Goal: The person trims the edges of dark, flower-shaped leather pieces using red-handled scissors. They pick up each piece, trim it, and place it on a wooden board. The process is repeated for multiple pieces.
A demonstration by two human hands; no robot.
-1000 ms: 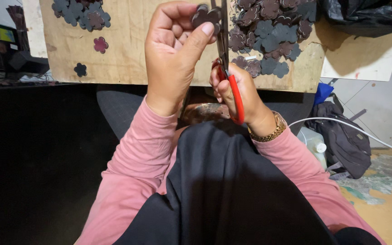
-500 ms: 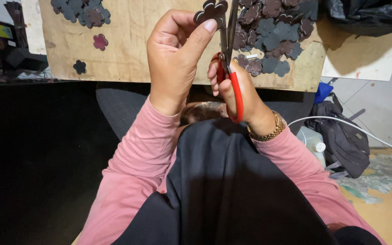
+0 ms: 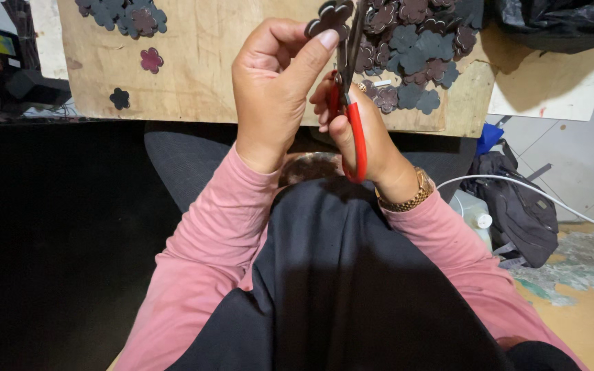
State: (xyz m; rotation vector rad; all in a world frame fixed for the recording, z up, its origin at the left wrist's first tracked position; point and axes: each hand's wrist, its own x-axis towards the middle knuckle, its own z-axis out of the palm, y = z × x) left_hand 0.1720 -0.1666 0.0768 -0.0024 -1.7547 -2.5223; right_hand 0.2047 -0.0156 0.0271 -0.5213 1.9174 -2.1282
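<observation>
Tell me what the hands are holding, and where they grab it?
The left hand pinches a dark flower-shaped cutout at its lower edge, between thumb and fingers. The right hand holds scissors by their red handles.

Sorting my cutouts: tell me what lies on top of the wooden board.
On the wooden board lie piles of dark flower-shaped cutouts and a few loose ones. The hands and scissors cover part of it.

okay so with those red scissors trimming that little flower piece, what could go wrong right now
1. The left hand pinches the small dark flower cutout right beside the scissors blades, so a fingertip could get nicked.
2. The cutout is tiny, so a slip might cut into a petal.
3. Offcuts could drop onto the lap rather than the wooden board.
</observation>
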